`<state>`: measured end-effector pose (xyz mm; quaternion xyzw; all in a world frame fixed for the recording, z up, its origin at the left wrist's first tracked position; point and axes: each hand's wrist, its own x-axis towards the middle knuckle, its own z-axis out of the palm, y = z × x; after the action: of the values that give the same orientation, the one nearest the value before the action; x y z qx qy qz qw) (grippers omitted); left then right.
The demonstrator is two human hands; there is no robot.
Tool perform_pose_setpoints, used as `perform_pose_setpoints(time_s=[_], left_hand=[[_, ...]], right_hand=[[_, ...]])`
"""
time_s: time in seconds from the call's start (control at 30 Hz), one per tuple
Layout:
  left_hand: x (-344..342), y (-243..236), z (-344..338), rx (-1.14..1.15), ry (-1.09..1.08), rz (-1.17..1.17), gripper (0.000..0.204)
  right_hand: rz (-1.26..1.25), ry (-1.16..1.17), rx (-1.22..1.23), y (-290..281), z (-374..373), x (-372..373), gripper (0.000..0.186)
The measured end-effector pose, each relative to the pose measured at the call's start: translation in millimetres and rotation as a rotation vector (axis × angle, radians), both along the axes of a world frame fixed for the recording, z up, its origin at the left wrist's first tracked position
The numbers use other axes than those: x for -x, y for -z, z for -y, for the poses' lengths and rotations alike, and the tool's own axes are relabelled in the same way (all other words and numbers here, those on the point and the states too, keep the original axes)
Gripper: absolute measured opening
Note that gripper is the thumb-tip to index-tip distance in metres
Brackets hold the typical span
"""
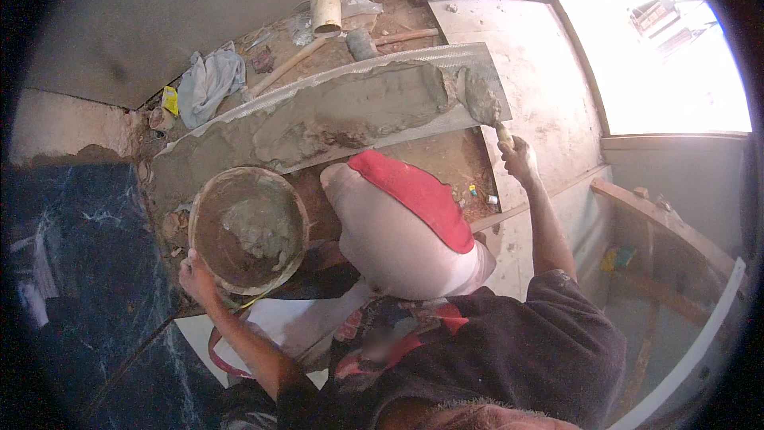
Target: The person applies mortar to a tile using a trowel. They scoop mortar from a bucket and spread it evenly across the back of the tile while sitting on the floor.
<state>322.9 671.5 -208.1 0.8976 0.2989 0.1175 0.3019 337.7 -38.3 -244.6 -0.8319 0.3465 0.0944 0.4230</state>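
My right hand (521, 161) is closed around the handle of a trowel (504, 135), whose blade is hidden under grey mortar. The blade rests at or just above the right end of a long mesh strip (450, 123); contact is unclear. A thick, uneven layer of wet mortar (318, 107) covers most of this strip. On the left, the fingers of my left hand (197, 277) grip the near-left rim of a round bucket (199, 199). Inside the bucket lies a lump of wet mortar (259, 227).
Behind the strip lie a mallet (362, 45), a wooden handle (290, 66), a cream container (325, 12) and a grey cloth (211, 84). Dark marbled slab (95, 271) spans the left. A pale board (525, 64) lies right, beside a bright opening (660, 40). My red-covered knee (414, 199) sits between bucket and trowel.
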Motion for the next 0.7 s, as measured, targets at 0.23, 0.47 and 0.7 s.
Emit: perform_pose_setpoints(time_s=[0.23, 0.47, 0.7], left_hand=[[-0.1, -0.5, -1.1, 0.069, -0.051, -0.061, 0.043], [-4.8, -2.8, 3.8, 0.153, -0.076, -0.052, 0.042], [11.0, 20.3, -21.9, -0.089, 0.121, 0.088, 0.037]], right_hand=[[0.075, -0.046, 0.452, 18.8, 44.3, 15.0, 0.032], [0.233, -0.123, 0.620, -8.4, 68.3, -6.8, 0.037], [0.137, -0.223, 0.691, -23.4, 42.4, -27.3, 0.044]])
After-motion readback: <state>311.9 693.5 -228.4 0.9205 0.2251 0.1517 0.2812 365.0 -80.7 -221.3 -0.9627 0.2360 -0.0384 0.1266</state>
